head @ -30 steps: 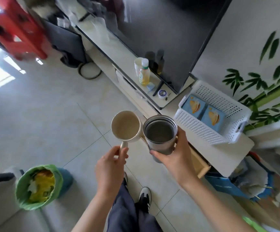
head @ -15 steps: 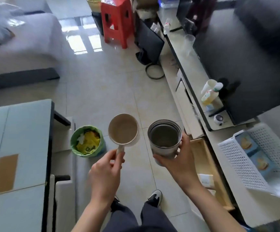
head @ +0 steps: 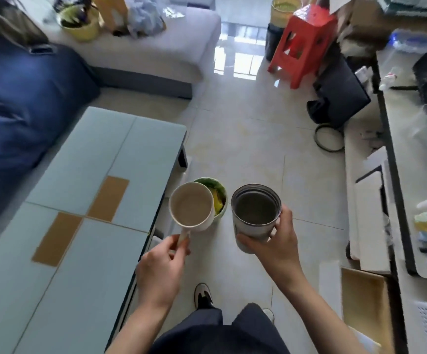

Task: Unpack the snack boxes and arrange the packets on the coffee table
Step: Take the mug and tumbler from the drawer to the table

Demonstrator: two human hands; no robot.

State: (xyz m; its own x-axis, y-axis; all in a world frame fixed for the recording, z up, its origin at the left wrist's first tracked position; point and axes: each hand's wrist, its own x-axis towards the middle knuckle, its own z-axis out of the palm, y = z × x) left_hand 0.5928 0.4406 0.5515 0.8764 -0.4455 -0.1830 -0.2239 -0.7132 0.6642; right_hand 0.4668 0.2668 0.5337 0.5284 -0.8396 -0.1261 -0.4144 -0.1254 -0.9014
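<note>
tiled floor, two cups held

Left of the left hand lay a pale blue coffee table with tan rectangles; it pinched a cream mug, the right hand a steel-grey tumbler.

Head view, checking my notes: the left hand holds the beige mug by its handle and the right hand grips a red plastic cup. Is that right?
Not quite. The head view shows the right hand gripping a steel tumbler, not a red plastic cup. The rest stands: the left hand holds the beige mug by its handle.
</note>
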